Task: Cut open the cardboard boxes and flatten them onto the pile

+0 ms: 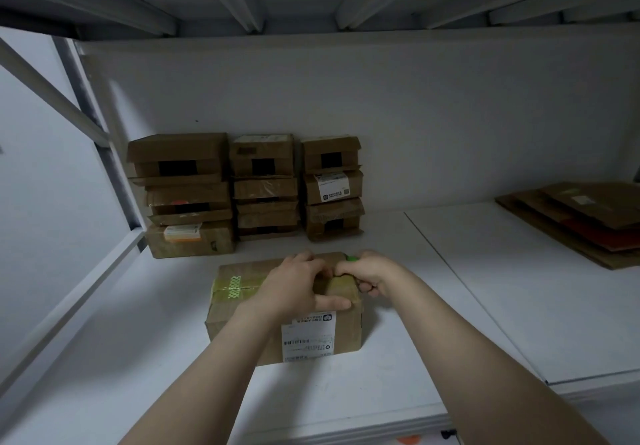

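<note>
**Both hands on the front box, cutter at its right end**

On my head view the box (242,320) I am working on sits on the white shelf (485,288), near the front edge and a little left of centre. It is closed. A strip of yellow-green tape (235,287) runs over its left end, and a white shipping label (308,337) faces me on the near side.

My left hand (294,285) holds the box from above. Its fingers are bent down onto the top panel, and the thumb lies stretched along the near top edge, just above the label.

My right hand (370,271) is at the far right corner of the box, touching the left hand's fingertips. Its fingers are closed in a fist around a green cutter (352,258). Only the green tip pokes out above the fist, and I cannot see a blade or whether it touches the cardboard.

Behind the box, against the back wall, stand three stacks of boxes (242,195), side by side and well apart from my hands. Several have dark cut-outs in their fronts, and two carry labels.

Far to the right on the shelf lies the pile of flattened cardboard (581,219), with brown sheets overlapping and a red one showing near its lower edge. A seam in the shelf surface runs between my box and that pile. Ribbed metal from the level above fills the top of my view.
</note>
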